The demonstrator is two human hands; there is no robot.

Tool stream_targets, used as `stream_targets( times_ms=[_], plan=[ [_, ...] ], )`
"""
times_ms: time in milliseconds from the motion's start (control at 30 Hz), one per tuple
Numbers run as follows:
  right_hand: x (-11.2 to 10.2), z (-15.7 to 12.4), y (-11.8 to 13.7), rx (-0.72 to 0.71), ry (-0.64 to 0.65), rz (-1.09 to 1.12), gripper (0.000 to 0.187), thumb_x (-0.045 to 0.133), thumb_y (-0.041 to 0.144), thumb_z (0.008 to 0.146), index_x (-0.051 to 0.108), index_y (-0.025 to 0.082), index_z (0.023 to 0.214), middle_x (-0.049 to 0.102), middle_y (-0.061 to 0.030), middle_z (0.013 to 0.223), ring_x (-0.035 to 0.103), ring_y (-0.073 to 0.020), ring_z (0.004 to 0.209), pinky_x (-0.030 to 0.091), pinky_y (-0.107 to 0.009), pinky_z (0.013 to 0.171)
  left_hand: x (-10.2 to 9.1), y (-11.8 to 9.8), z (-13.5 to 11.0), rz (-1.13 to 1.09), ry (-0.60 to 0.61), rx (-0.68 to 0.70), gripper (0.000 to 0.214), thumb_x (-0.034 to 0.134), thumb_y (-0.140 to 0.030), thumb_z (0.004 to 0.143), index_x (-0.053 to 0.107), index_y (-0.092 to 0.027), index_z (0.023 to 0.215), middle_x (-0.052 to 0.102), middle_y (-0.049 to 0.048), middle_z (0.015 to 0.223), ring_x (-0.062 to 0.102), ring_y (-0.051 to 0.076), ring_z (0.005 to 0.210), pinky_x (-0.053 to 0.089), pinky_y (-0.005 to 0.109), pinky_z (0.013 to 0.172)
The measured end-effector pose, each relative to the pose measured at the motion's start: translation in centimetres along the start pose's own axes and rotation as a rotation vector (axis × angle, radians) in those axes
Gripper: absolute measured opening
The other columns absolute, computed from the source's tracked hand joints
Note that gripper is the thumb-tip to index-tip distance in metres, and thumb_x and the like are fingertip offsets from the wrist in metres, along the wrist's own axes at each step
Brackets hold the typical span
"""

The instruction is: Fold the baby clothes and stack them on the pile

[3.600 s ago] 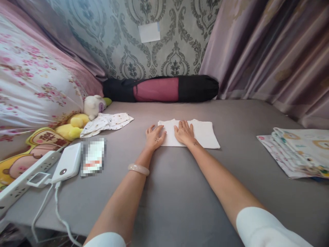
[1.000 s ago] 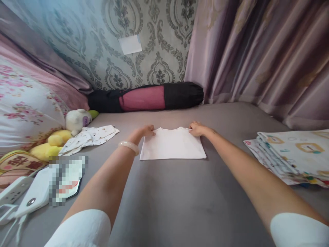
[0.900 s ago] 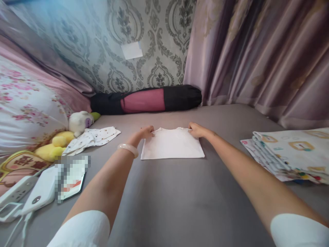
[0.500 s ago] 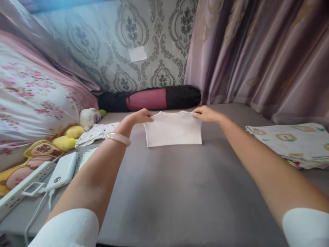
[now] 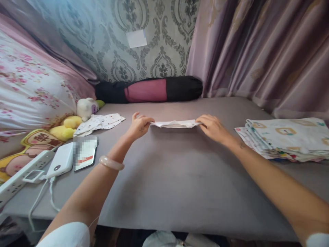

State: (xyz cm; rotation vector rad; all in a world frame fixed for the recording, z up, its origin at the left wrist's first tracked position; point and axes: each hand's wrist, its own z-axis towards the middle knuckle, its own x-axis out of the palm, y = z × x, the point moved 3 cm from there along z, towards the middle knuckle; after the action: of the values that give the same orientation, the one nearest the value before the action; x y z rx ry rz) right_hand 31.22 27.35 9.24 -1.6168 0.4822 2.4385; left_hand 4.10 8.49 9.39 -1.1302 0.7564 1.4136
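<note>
A small pale folded garment (image 5: 176, 124) is held level above the grey bed sheet (image 5: 174, 185), seen almost edge-on as a thin strip. My left hand (image 5: 141, 126) pinches its left end between thumb and fingers, and a pale bangle circles that wrist. At the opposite end, my right hand (image 5: 211, 127) grips the corner with thumb and fingers closed. Most of the garment's flat face is hidden at this angle.
Folded patterned cloths (image 5: 288, 137) are stacked at the right. On the left lie a spotted white cloth (image 5: 100, 123), a phone (image 5: 86, 153), a white power bank (image 5: 61, 159), a power strip (image 5: 25, 175) and plush toys (image 5: 63, 132). A black-and-pink roll (image 5: 146, 91) rests against the wall.
The garment hung with its broad face towards me; now it is tipped nearly flat, edge-on. Both hands keep hold of its ends. The view has tilted slightly down.
</note>
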Motion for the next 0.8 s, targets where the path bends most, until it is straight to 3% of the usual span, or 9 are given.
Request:
stream_targets(
  times_ms=[167, 333, 467, 633, 700, 800],
  plan=[
    [2.3, -3.4, 1.4, -0.082, 0.042, -0.01, 0.03, 0.04, 0.013, 0.091, 0.064, 0.02, 0.107, 0.065, -0.0097, 0.112, 0.055, -0.024, 0.105, 0.038, -0.036, 0.092, 2.1, -0.4, -3.9, -0.029, 0.068, 0.059, 0.041, 0.036, -0.013, 0.085, 0.067, -0.027, 0.109, 0.072, 0.0026, 0.109, 0.06, 0.017, 0.107, 0.01, 0.045, 0.116],
    [4.2, -5.2, 1.9, -0.112, 0.117, -0.026, 0.038, 0.039, 0.011, 0.09, 0.062, 0.023, 0.118, 0.064, -0.0094, 0.112, 0.055, -0.0234, 0.103, 0.039, -0.035, 0.091, 3.7, -0.7, -5.7, -0.035, 0.159, 0.081, 0.045, 0.036, -0.01, 0.082, 0.067, -0.028, 0.109, 0.07, 0.0034, 0.116, 0.059, 0.018, 0.112, 0.012, 0.047, 0.115],
    [4.4, -6.0, 2.3, -0.113, 0.183, -0.009, 0.046, 0.04, 0.005, 0.084, 0.063, 0.023, 0.12, 0.063, -0.0084, 0.11, 0.055, -0.0218, 0.101, 0.039, -0.034, 0.091, 4.0, -0.9, -6.7, -0.03, 0.211, 0.052, 0.046, 0.042, -0.012, 0.077, 0.066, -0.029, 0.112, 0.065, 0.0035, 0.126, 0.056, 0.02, 0.118, 0.012, 0.048, 0.115],
    [4.3, -3.5, 3.5, 0.041, 0.107, 0.01, 0.027, 0.046, 0.011, 0.082, 0.071, 0.02, 0.087, 0.067, -0.0068, 0.107, 0.058, -0.0213, 0.102, 0.035, -0.035, 0.099, 3.9, -2.8, -5.4, -0.09, 0.156, -0.122, 0.026, 0.045, -0.031, 0.086, 0.068, -0.025, 0.098, 0.07, 0.0051, 0.114, 0.06, 0.022, 0.11, 0.02, 0.046, 0.112],
    [5.0, -1.6, 4.8, 0.083, 0.055, 0.025, 0.03, 0.042, 0.013, 0.086, 0.07, 0.018, 0.096, 0.067, -0.0083, 0.111, 0.057, -0.0213, 0.107, 0.034, -0.034, 0.101, 4.4, -4.4, -4.0, -0.094, 0.108, -0.166, 0.032, 0.039, -0.037, 0.093, 0.066, -0.023, 0.103, 0.07, 0.0063, 0.114, 0.059, 0.022, 0.112, 0.021, 0.047, 0.112],
    [6.9, 0.8, 6.8, 0.118, 0.062, 0.013, 0.039, 0.037, 0.018, 0.091, 0.061, 0.013, 0.122, 0.059, -0.0127, 0.131, 0.048, -0.0238, 0.125, 0.028, -0.038, 0.11, 6.1, -7.1, -2.2, -0.044, 0.097, -0.134, 0.038, 0.035, -0.035, 0.096, 0.056, -0.022, 0.125, 0.059, 0.0087, 0.133, 0.048, 0.022, 0.129, 0.019, 0.049, 0.115]
  ],
)
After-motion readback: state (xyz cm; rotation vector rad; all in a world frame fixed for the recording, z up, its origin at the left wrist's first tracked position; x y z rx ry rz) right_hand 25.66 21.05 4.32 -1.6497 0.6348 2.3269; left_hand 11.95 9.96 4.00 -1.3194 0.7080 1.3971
